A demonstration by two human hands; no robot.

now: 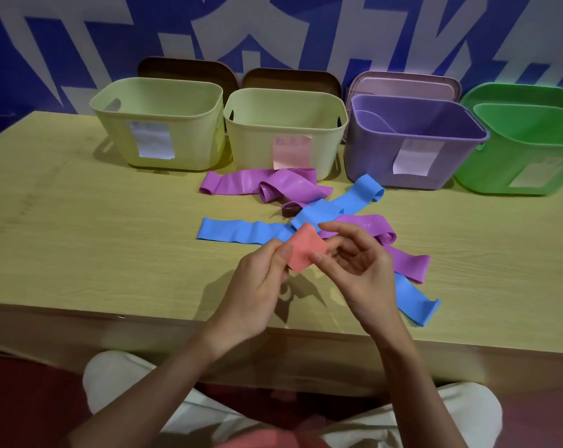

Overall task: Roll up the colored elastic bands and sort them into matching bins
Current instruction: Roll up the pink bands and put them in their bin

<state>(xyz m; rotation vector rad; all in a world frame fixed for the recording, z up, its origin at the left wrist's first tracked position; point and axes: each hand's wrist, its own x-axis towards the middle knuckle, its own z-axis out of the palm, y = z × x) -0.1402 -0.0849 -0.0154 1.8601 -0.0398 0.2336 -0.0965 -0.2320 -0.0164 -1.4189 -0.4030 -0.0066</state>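
A folded red elastic band (304,247) is held above the table's front half. My left hand (257,286) pinches its left edge with thumb and fingers. My right hand (354,266) holds its right side, fingers curled round it. Loose bands lie behind the hands: blue ones (241,232) (348,198) (412,302) and purple ones (257,182) (409,258). Along the back stand a pale yellow bin with a white label (157,124), a pale yellow bin with a pink label (286,130), a purple bin (412,140) and a green bin (525,147).
The wooden table (96,237) runs to a front edge just below my wrists. Lids lean behind the bins: brown ones (189,67), a pinkish one (406,84) and a green one (515,93). My knees show under the table edge.
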